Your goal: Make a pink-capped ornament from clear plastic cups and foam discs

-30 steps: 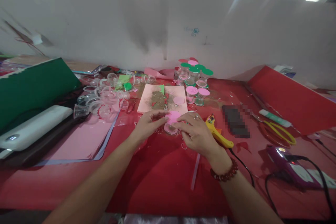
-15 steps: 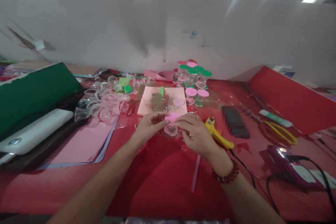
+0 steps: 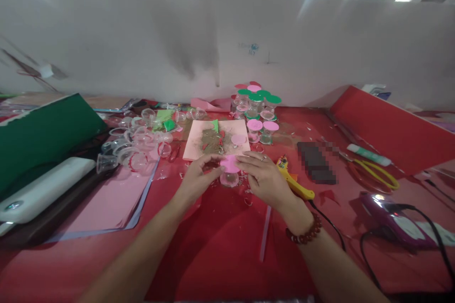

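Observation:
A pink paper disc (image 3: 230, 164) lies over a small clear plastic cup (image 3: 229, 180) standing on the red table. My left hand (image 3: 199, 177) grips the disc's left edge between thumb and fingers. From the other side, my right hand (image 3: 268, 182) has its fingertips closed on the right edge. Just behind is a pale pink sheet (image 3: 194, 139), smeared with brown and strewn with red and green scraps. Beyond it to the right stand several disc-topped cups (image 3: 255, 99), with pink, green and red tops.
A yellow glue gun (image 3: 295, 182) with a cord lies right of my right hand, near scissors (image 3: 380, 173) and a glue stick (image 3: 369, 154). At left are loose clear cups (image 3: 133, 157), pink paper sheets (image 3: 103, 194) and a white device (image 3: 50, 189). A partition wall (image 3: 142, 38) runs behind.
The camera view has shifted slightly. Both hands remain at the disc's edges, and its pink top now shows a little more between my fingers.

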Tool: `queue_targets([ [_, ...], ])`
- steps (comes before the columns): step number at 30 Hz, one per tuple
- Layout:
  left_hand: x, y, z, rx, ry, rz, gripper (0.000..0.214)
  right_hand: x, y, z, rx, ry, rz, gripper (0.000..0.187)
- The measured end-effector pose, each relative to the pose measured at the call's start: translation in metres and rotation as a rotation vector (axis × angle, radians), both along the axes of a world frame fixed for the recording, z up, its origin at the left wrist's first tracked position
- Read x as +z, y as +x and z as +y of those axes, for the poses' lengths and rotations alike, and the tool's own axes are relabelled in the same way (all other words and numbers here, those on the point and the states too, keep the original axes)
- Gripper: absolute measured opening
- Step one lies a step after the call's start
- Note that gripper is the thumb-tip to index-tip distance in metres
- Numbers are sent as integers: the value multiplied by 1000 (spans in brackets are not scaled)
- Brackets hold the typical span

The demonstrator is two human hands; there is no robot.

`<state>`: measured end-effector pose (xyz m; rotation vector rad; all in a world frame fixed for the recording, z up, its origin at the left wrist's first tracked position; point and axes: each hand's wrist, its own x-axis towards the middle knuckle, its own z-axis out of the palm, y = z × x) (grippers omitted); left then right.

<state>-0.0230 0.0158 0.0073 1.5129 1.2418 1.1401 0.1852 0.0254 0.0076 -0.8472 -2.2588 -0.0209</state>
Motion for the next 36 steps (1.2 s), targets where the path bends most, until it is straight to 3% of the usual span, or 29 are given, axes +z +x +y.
queue_targets([
  [4, 2, -2, 0, 3, 203, 179, 27, 7, 0, -5, -14, 5, -124, 46],
  [14, -1, -1, 0, 12, 296, 340, 30, 8, 4, -9, 100, -31, -141, 52],
  [21, -2, -1, 0, 37, 369, 389, 27, 7, 5, -6, 16, -170, 68, 64],
  [30, -6, -2, -4, -165, 734, 653, 36, 2, 7, 0, 47, -131, -39, 61],
  [36, -1, -4, -5, -162, 842, 748, 33, 3, 6, -1, 25, -175, -12, 62],
])
